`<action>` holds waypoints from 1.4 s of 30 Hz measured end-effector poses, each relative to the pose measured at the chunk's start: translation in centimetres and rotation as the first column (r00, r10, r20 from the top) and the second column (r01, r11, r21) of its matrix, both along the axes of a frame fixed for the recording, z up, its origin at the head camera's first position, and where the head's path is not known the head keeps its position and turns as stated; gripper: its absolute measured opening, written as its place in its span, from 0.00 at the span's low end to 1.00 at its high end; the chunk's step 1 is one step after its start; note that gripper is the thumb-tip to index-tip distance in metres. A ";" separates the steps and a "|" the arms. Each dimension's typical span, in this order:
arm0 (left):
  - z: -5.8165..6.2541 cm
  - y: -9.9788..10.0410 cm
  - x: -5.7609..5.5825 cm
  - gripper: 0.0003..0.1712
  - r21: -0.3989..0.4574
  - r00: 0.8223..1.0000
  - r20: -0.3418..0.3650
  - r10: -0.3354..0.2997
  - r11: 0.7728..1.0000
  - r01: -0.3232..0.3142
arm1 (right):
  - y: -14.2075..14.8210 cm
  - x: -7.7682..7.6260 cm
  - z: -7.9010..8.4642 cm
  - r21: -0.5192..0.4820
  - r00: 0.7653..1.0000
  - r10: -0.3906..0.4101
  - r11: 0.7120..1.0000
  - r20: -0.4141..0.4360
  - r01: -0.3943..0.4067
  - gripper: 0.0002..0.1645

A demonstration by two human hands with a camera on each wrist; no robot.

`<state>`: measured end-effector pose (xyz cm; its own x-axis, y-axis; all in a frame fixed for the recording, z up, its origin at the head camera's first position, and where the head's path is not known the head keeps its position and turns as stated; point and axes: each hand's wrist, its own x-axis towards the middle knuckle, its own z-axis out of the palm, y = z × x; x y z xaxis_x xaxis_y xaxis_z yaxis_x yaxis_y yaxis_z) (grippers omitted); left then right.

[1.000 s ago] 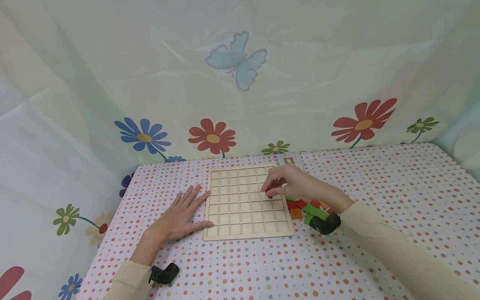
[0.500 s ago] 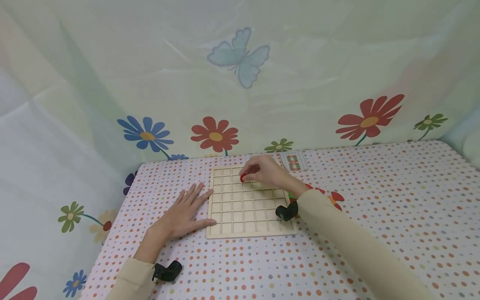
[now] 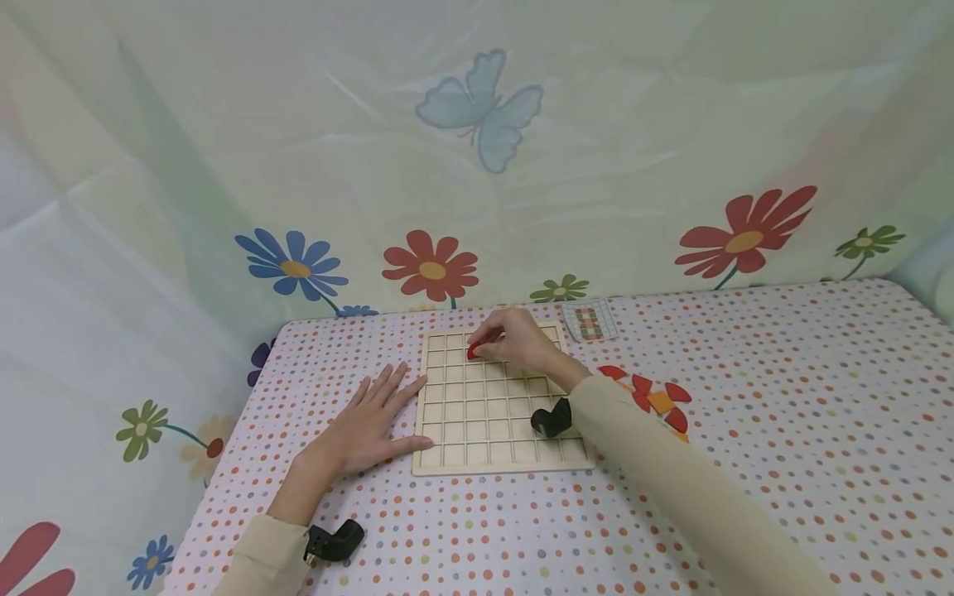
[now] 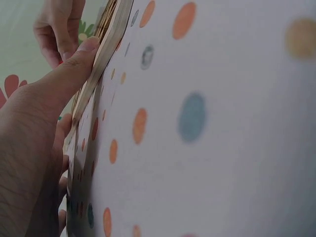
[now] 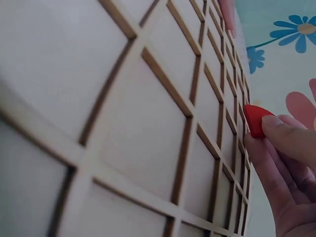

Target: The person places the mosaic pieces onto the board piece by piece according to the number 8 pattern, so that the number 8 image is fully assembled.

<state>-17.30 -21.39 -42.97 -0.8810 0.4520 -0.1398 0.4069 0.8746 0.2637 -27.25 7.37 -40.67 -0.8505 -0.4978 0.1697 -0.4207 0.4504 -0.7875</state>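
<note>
My right hand (image 3: 514, 339) pinches a small red tile with a curved edge (image 5: 256, 120) between thumb and fingers, over the far part of a wooden grid board (image 3: 477, 411). The board's square cells that show are bare. My left hand (image 3: 365, 430) lies flat with fingers spread at the board's left side. Its thumb (image 4: 74, 66) touches the board's frame in the left wrist view. The right forearm covers part of the board's right side.
Loose red and orange tiles (image 3: 662, 402) lie right of the board, partly behind the right sleeve. A printed pattern card (image 3: 590, 320) lies beyond the board's far right corner. A flowered curtain (image 3: 596, 165) stands behind the dotted tabletop (image 3: 477, 538).
My right hand has moved left and away from me across the board, carrying the red tile to the far rows. The left hand stays in place. The head view has shifted slightly.
</note>
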 end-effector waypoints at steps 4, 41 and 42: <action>-0.2 0.1 0.0 0.55 0.000 1.000 -0.007 -0.004 1.000 0.004 | -0.3 0.1 -0.2 0.027 1.000 -0.025 0.999 -0.009 0.025 0.06; -0.1 -0.1 0.0 0.55 0.018 1.000 -0.016 -0.007 1.000 0.007 | -1.6 0.3 0.9 0.418 0.918 0.262 0.900 -0.297 -0.121 0.10; -0.2 -0.1 0.0 0.55 0.019 1.000 -0.015 -0.006 1.000 0.006 | -1.7 0.3 0.9 0.422 0.920 0.258 0.899 -0.296 -0.116 0.10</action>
